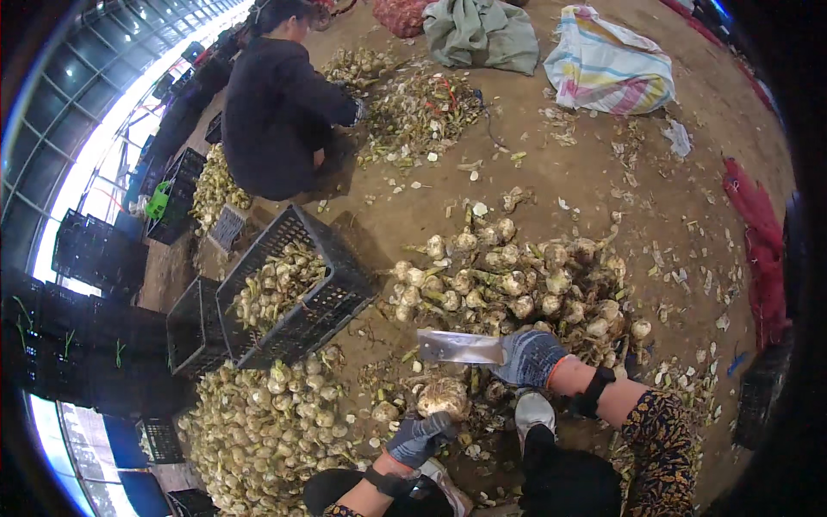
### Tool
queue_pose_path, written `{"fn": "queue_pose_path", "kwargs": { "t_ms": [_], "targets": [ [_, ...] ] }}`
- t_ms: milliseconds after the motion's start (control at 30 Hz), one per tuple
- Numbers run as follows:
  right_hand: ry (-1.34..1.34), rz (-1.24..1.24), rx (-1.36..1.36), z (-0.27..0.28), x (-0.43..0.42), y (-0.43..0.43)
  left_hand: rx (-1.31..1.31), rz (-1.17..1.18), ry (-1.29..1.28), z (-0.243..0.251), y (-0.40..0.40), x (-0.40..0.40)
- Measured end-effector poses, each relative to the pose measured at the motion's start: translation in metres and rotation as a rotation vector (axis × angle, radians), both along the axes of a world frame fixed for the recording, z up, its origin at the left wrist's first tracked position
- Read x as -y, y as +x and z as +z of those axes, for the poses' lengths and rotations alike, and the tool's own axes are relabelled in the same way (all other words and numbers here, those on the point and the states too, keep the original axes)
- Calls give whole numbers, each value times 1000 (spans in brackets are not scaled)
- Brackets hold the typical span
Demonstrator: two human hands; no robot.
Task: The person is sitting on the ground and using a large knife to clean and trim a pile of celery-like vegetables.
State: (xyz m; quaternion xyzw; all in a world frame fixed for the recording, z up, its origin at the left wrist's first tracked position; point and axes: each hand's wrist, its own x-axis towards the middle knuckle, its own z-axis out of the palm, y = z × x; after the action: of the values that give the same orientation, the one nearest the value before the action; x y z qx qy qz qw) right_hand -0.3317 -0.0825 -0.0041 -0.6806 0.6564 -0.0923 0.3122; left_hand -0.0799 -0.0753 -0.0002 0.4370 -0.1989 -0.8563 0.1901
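Note:
My right hand [531, 357], in a grey knit glove, grips the handle of a cleaver [460, 347]. Its wide metal blade points left above the ground. My left hand [418, 441], gloved the same way, is curled at the near edge of a round, pale-topped block [443, 397], perhaps wood. Whether anything is inside its fingers is hidden. Just beyond the cleaver lies a heap of garlic bulbs [517, 284] with stems and roots on. A larger pile of trimmed garlic bulbs [271, 433] spreads to the left of my left hand.
A black plastic crate [342, 284] holding garlic stands tilted at left, beside another crate [194, 329]. Ahead, a person [278, 116] crouches by a heap of garlic trimmings [420, 110]. Sacks [607, 64] lie farther off; red netting [756, 252] lies at right.

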Motion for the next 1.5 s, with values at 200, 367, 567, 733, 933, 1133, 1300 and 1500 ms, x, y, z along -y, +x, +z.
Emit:
{"fn": "queue_pose_path", "kwargs": {
  "t_ms": [200,367,567,733,933,1133,1300,1500],
  "targets": [
    [131,-72,90,-22,3,25,172,-83,51,-27,1,2],
    [101,-39,329,-64,-15,47,347,-204,-154,-55,19,-5],
    [126,-95,353,-66,-19,34,291,-199,2,-45,-10,7],
    [40,-106,361,-83,-23,34,152,-65,145,-68,2,2],
    [96,-65,357,-90,-28,40,347,-302,-219,-37,-21,13],
    [78,-22,354,-87,-32,44,206,-289,-175,-45,-10,9],
    [-30,-76,462,-89,-41,42,415,-446,0,-33,-3,5],
    [-54,-77,452,-84,-48,39,74,-313,-243,-61,-6,-4]
  ]
}}
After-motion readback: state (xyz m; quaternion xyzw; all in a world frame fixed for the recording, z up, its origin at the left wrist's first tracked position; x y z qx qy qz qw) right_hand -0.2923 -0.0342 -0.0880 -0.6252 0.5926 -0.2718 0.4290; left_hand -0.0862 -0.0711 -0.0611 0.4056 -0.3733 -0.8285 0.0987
